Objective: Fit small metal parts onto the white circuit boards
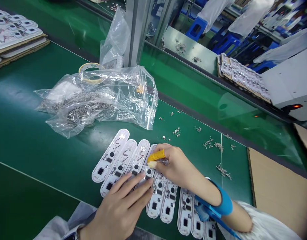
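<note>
A row of white oblong casings (110,155) with small circuit boards and thin wires lies side by side on the green table. My left hand (123,203) rests palm down across the lower part of several casings, fingers spread. Over the upper part of a middle casing, my right hand (172,163) is pinched, with a yellow cover on one finger and a pale one on the thumb. What its fingertips hold, if anything, is too small to make out. A blue band (224,201) circles the right wrist. More casings (186,213) lie beneath the right forearm.
Clear plastic bags (100,100) of small metal parts and a tape roll (90,80) lie behind. Loose metal bits (177,131) dot the table. Cardboard (280,190) is at right, stacked casings (13,30) at far left. A metal post (134,33) stands behind.
</note>
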